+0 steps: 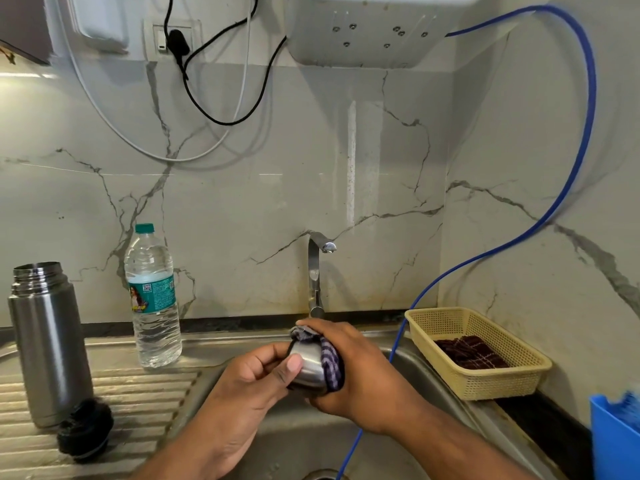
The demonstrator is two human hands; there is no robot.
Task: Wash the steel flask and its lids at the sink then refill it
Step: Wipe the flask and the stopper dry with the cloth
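Head view. Above the middle of the stainless steel sink [294, 441], a rounded brushed-steel cup lid [308, 370], touching both palms. Left hand [249, 382] gripping it, thumb across the near face, fingers curled behind. Right hand [360, 372] clutching a purple-and-grey striped cloth [329, 362] wrapped over the lid's right side. Long axis seemingly left to right; mouth direction unclear. Probably mid-wipe.

Well apart, at the draining board's left edge: tall cylindrical steel flask [48, 344], upright, mouth open. Just beside its base, toward the front edge: round black stopper lid [85, 433]. For either, left hand nearer. No stream visible at the bent steel tap [317, 271].
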